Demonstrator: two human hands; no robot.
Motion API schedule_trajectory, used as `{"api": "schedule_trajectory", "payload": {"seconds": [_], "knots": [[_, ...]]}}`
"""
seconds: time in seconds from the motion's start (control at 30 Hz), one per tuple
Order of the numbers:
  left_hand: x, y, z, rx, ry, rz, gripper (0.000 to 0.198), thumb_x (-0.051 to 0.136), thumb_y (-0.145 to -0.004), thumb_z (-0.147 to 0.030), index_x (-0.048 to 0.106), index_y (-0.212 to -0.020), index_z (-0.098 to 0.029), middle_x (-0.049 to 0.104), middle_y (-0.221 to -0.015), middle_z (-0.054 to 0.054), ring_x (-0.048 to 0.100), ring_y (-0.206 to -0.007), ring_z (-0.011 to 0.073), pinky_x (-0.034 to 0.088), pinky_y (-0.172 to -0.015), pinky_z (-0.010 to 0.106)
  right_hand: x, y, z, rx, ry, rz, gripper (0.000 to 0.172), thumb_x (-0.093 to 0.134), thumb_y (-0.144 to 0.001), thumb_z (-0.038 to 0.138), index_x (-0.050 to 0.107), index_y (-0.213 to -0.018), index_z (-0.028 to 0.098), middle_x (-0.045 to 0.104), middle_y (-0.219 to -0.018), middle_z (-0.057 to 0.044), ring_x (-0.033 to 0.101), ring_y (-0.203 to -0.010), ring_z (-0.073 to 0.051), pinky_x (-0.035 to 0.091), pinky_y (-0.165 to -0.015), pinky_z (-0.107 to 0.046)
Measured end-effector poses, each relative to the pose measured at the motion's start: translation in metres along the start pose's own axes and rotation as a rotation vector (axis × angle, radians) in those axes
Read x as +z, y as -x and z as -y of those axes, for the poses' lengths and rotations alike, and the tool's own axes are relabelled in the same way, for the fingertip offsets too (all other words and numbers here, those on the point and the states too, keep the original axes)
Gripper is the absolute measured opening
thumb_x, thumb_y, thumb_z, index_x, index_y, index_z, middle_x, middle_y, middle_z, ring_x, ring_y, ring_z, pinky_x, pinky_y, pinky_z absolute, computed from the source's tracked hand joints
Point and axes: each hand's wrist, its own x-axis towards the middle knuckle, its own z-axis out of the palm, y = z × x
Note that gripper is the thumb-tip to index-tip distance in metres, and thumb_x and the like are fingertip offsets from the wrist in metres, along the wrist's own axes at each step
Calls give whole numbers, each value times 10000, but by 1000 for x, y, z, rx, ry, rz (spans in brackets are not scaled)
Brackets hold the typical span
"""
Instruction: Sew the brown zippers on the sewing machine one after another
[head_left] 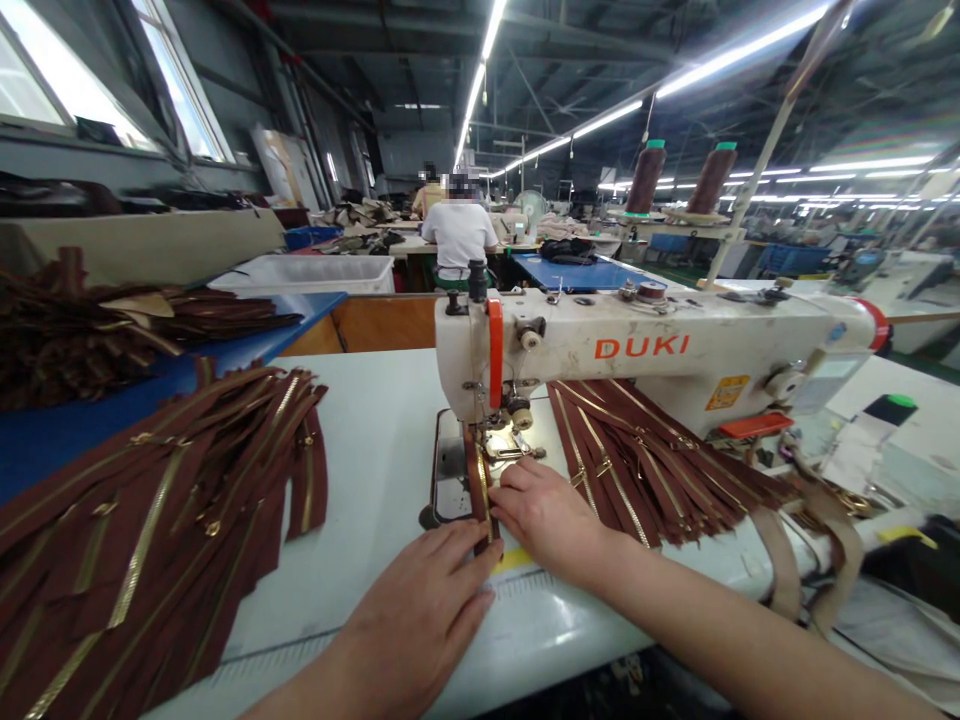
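While the left hand (420,615) lies low over the near end of a brown zipper strip (482,485), with fingers nearly straight and the thumb apart from them, the right hand (546,510) is half curled, its fingertips touching the right edge of the same strip. The left fingertips also rest on the strip; whether the right hand pinches it, I cannot tell, because its thumb is hidden. Just right of the left fingertips, a printed ruler (521,588) runs along the table (375,420), but its numbers are too small for reading. To the left of the hands lies a loose heap of brown zippers (142,540) with gold-coloured teeth, and to the right a second heap (637,470). Directly beyond the hands, the strip passes under the head of a white sewing machine (570,315), which bears the orange-red letters "DUKI" (641,347). Right of this writing, a yellow label (726,393) is not readable. The table surface is pale and a little shiny. Farther beyond the hands stand a white crate (304,273), a person in a white shirt (459,238), seen from behind, and, to the right, two thread cones (646,180). Long lamps (742,50) cross the dark ceiling of the hall.
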Motion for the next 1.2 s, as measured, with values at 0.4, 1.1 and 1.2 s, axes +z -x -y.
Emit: {"api": "schedule_trajectory", "payload": {"seconds": [0.4, 1.1, 1.2], "knots": [[-6, -18, 8, -47, -41, 72, 296, 435, -913, -207, 581, -1168, -170, 621, -1167, 99, 570, -1077, 247, 495, -928, 441, 3, -14, -11, -14, 7, 36, 133, 572, -879, 174, 645, -770, 158, 601, -804, -52, 490, -843, -205, 382, -746, -319], [4, -26, 38, -77, -126, 76, 371, 406, -946, -293, 541, -1249, -128, 594, -1271, 115, 550, -1167, 236, 460, -997, 412, 5, -14, -15, 21, -86, 23, 141, 528, -896, 142, 668, -881, 151, 618, -844, -55, 498, -856, -198, 404, -777, -307], [6, -20, 38, -102, -129, 60, 393, 394, -949, -303, 525, -1268, -116, 585, -1287, 120, 546, -1179, 234, 461, -999, 410, 5, -11, -13, 4, -92, 18, 132, 532, -888, 125, 662, -887, 147, 621, -855, -56, 498, -866, -197, 406, -791, -310]]}}
